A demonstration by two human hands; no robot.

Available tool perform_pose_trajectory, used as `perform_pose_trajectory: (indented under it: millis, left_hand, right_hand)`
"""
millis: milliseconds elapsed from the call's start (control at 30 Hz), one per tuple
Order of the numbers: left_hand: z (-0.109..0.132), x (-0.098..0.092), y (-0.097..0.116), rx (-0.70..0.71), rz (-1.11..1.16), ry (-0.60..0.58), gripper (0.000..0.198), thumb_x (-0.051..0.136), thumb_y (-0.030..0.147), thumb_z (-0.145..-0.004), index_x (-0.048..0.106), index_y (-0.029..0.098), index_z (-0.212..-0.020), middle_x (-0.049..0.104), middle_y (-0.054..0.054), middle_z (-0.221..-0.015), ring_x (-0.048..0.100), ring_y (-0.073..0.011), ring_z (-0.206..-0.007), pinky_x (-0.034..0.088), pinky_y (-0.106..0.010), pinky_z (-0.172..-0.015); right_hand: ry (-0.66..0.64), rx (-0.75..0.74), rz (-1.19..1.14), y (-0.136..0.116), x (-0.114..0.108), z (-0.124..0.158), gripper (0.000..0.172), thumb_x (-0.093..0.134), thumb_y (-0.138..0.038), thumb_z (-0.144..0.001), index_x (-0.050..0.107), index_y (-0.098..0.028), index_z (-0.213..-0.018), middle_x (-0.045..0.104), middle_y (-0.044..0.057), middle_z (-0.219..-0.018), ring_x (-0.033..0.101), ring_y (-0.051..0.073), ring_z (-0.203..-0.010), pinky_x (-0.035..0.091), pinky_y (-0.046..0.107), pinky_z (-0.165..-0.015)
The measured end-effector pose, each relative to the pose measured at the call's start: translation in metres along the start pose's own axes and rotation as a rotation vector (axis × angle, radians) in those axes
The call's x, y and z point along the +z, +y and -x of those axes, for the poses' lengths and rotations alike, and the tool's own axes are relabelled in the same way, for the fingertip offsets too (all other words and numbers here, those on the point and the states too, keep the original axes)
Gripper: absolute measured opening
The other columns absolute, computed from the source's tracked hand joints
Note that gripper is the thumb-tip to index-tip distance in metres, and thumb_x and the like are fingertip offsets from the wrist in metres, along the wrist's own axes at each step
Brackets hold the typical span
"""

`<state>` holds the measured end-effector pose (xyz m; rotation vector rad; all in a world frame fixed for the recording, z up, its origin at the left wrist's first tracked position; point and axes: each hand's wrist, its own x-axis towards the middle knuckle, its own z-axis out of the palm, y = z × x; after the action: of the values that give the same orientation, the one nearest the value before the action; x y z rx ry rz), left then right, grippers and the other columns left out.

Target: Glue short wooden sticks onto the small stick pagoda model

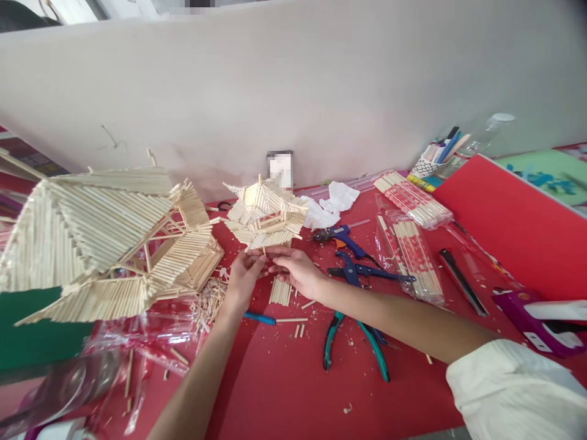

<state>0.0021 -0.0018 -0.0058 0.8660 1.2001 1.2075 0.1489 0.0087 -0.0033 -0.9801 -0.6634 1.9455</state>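
Note:
A small pavilion model made of thin wooden sticks, with tiered roofs, sits at mid-table. My left hand is closed on its lower front edge, thumb and fingers pinched together. From the other side, my right hand grips the same lower edge, its fingers partly hidden under the roof. Just below the fingers lies a flat row of cut sticks. Close by are a blue pen-like tool and a few short stick pieces on the red table.
A larger stick pavilion fills the left side. Right of my hands lie a glue gun, blue pliers and green-handled pliers. Beyond are bagged chopsticks, a cutter knife, a pen cup and crumpled tissue.

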Motion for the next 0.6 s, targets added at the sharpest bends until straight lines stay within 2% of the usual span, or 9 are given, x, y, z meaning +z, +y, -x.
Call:
perform_pose_trajectory:
  millis: [167, 367, 600]
  left_hand:
    - [-0.0004, -0.0002, -0.0001, 0.028, -0.051, -0.003, 0.043, 0.084, 0.039, -0.065, 0.059, 0.016, -0.092, 0.066, -0.001, -0.08, 0.066, -0.0134, -0.07, 0.056, -0.027, -0.07]
    - [-0.0046, -0.0031, -0.0038, 0.149, -0.191, 0.014, 0.036, 0.08, 0.037, -0.07, 0.061, 0.016, -0.092, 0.068, -0.003, -0.081, 0.066, -0.0157, -0.075, 0.055, -0.026, -0.067]
    - [-0.0062, -0.0044, -0.0051, 0.153, -0.216, 0.019, 0.037, 0.079, 0.039, -0.072, 0.062, 0.016, -0.094, 0.069, -0.005, -0.085, 0.068, -0.0181, -0.079, 0.055, -0.027, -0.069]
  right_hand:
    - [0.007, 0.009, 0.01, -0.0013, 0.0, 0.0009, 0.025, 0.064, -0.009, -0.076, 0.073, -0.019, -0.097, 0.075, 0.003, -0.081, 0.068, 0.01, -0.065, 0.041, 0.016, -0.047]
    - [0.01, 0.012, 0.019, -0.0026, 0.0003, 0.0025, 0.025, 0.064, -0.009, -0.077, 0.074, -0.019, -0.097, 0.075, 0.004, -0.085, 0.068, 0.01, -0.066, 0.042, 0.016, -0.048]
    - [-0.014, -0.005, 0.029, -0.0032, -0.0018, 0.003, 0.024, 0.067, -0.011, -0.076, 0.072, -0.02, -0.097, 0.076, 0.004, -0.09, 0.071, 0.012, -0.071, 0.043, 0.018, -0.05]
